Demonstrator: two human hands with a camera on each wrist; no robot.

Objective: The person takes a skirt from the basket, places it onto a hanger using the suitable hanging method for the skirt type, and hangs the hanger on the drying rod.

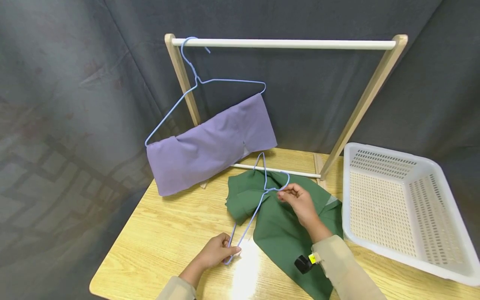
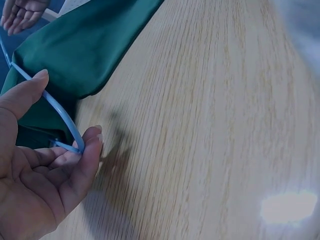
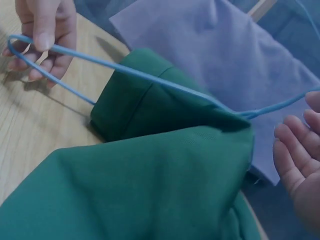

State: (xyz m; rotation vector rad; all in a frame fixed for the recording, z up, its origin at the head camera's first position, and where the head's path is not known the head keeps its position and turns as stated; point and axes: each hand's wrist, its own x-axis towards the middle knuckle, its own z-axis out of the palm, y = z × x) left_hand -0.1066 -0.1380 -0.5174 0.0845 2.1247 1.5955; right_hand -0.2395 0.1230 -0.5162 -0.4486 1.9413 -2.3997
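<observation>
My left hand (image 1: 215, 252) grips one end of a light-blue wire hanger (image 1: 250, 220), with the thumb over the wire and the fingers beneath it, as the left wrist view shows. At the hanger's hook, the thumb and fingertips of my right hand (image 1: 300, 204) pinch the wire. A green cloth (image 1: 281, 233) passes through the hanger: a short folded part (image 3: 135, 95) lies on one side, and the longer part spreads over the table toward me. Under my right wrist, the long part reaches the front of the head view.
A purple cloth (image 1: 213, 150) hangs tilted on another blue hanger (image 1: 172, 109) at the left end of the rack's white bar (image 1: 285, 43). A white perforated basket (image 1: 350, 187) stands on the wooden table (image 1: 150, 246) at right. Dark curtains are behind.
</observation>
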